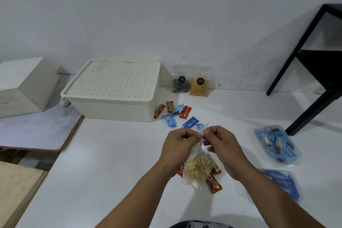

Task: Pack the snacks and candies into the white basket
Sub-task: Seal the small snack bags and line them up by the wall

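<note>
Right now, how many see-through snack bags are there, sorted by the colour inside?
Clear bag of black snacks: 1
Clear bag of orange sticks: 1
Clear bag of pale round snacks: 1
Clear bags of blue candies: 2
Total: 5

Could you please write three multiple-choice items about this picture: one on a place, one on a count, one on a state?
1. Where do the loose candies lie?
A. right of the basket
B. on its lid
C. inside it

2. How many snack bags lean on the wall?
A. one
B. two
C. four

3. The basket is:
A. open
B. lidded
C. tipped over

Key: 1 A, candies lie on the table by its right side. 2 B, a dark bag and an orange bag. 3 B, the lid sits on top.
</note>
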